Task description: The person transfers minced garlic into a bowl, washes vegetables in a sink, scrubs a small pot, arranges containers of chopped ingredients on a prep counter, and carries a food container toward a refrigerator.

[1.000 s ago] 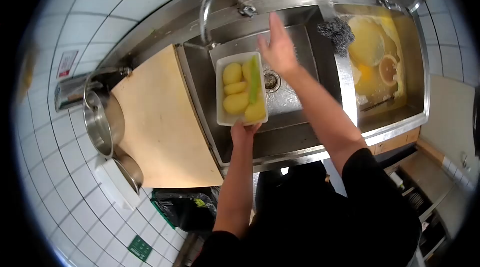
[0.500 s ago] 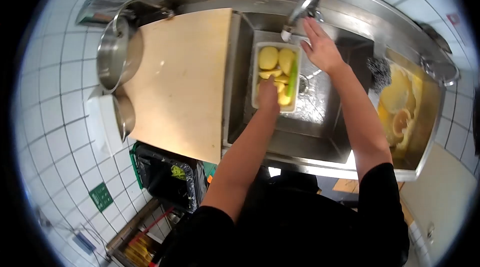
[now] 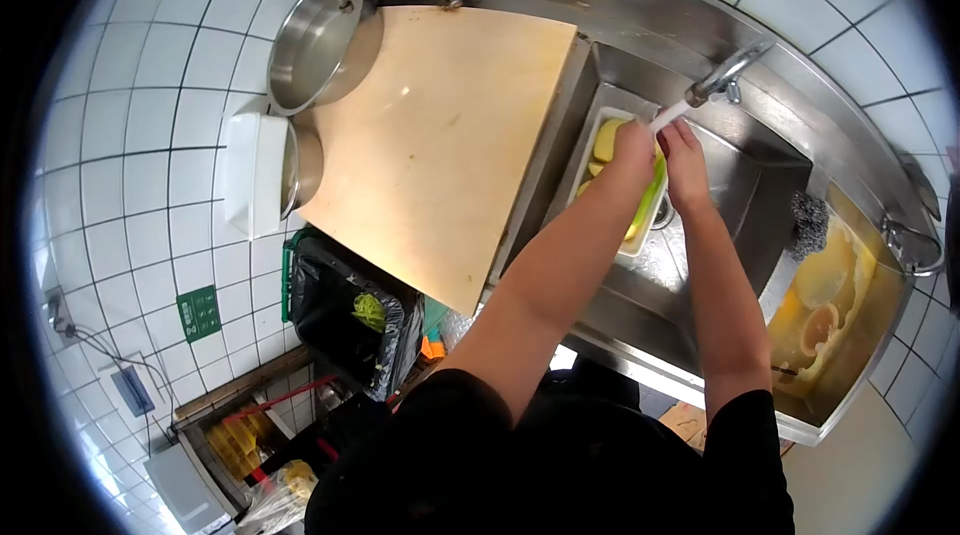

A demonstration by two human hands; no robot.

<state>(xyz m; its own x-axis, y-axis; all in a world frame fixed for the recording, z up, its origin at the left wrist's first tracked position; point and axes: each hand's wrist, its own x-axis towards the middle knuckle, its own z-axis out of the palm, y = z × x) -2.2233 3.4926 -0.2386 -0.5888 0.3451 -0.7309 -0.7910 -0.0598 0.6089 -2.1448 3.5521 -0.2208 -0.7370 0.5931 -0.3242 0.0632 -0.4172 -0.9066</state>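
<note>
A white plastic tub (image 3: 632, 251) stands in the steel sink, holding peeled yellow potatoes (image 3: 606, 142) and a green vegetable stalk (image 3: 650, 197). Water (image 3: 668, 116) streams from the faucet (image 3: 722, 73) onto my hands. My left hand (image 3: 633, 147) is over the tub, at the stream; its fingers are hidden by the hand itself and the water. My right hand (image 3: 684, 165) is beside it at the tub's right rim, its fingers stretched out toward the stream. Nothing shows in its grasp.
Left of the sink lies a large wooden board (image 3: 440, 135), with a steel pot (image 3: 320, 45) at its far left corner. A black-lined bin (image 3: 335, 325) stands below the board. In the right basin, yellowish liquid (image 3: 825, 280) surrounds several things; a steel scrubber (image 3: 808, 225) sits on the divider.
My right hand has left the faucet handle and come down to the tub's edge. Water now runs visibly. My left hand has shifted to the far end of the tub. The view has turned.
</note>
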